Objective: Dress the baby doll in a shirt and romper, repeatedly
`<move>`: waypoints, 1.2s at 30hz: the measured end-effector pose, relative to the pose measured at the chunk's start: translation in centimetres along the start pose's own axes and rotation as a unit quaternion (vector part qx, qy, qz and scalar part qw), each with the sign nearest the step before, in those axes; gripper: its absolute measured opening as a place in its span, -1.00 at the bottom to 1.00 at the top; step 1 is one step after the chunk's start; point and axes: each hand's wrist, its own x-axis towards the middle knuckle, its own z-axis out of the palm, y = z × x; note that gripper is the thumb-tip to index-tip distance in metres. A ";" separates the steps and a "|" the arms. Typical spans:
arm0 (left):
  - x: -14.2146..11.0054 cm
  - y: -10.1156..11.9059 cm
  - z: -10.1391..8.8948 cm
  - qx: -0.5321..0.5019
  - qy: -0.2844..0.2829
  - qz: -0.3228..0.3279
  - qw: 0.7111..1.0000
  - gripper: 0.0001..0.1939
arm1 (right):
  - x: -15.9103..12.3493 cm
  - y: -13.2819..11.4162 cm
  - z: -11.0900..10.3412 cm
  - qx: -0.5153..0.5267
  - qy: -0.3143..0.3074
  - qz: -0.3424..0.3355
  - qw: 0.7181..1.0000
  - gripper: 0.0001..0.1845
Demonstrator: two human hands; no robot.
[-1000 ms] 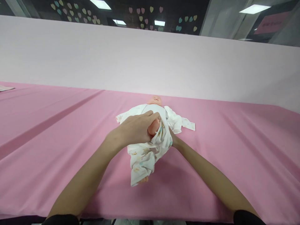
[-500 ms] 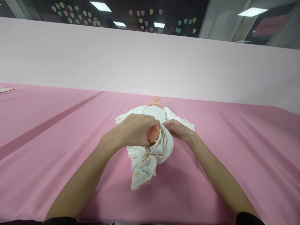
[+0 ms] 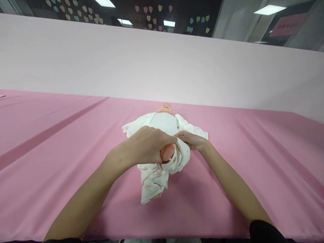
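A baby doll (image 3: 165, 108) lies on its back on the pink table (image 3: 63, 141), head away from me, dressed in a white printed garment (image 3: 154, 175). My left hand (image 3: 146, 146) is closed round the doll's bare raised leg (image 3: 167, 152) above the bunched cloth. My right hand (image 3: 191, 140) pinches the garment's edge right beside that leg, fingertips touching my left hand. A trouser leg of the garment hangs toward me with a small foot showing at its end.
A pale pink partition (image 3: 162, 64) runs along the far side of the table. Above it are dark glass with pastel heart stickers (image 3: 152, 10) and ceiling lights. The pink tablecloth has long creases on the left.
My right hand came out from behind the doll's hip to the top of the garment and now pinches it. The left hand keeps its hold on the leg and has lowered slightly.
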 end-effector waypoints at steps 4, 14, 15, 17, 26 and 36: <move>-0.3 0.4 0.0 0.038 0.024 0.004 0.999 -0.87 | 0.7 1.6 -2.4 -0.082 0.060 0.001 0.995 -0.74; 1.2 8.1 7.9 0.165 0.122 0.219 0.954 -0.82 | 3.8 3.8 -1.6 -0.321 0.370 -0.185 0.852 -0.64; 1.5 8.2 8.3 0.153 0.128 0.231 0.952 -0.82 | 3.9 3.9 -1.6 -0.325 0.377 -0.188 0.847 -0.64; 2.0 7.7 8.8 0.105 0.131 0.259 0.951 -0.84 | 4.1 4.2 -1.8 -0.299 0.378 -0.189 0.855 -0.64; 4.2 3.1 8.8 -0.283 -0.111 0.269 0.914 -0.21 | 4.0 4.2 -2.4 -0.148 0.280 -0.129 0.940 -0.60; 4.5 -4.8 6.7 -0.306 0.051 -0.104 0.945 -0.73 | 3.1 2.4 -1.9 0.068 0.258 -0.177 0.947 -0.61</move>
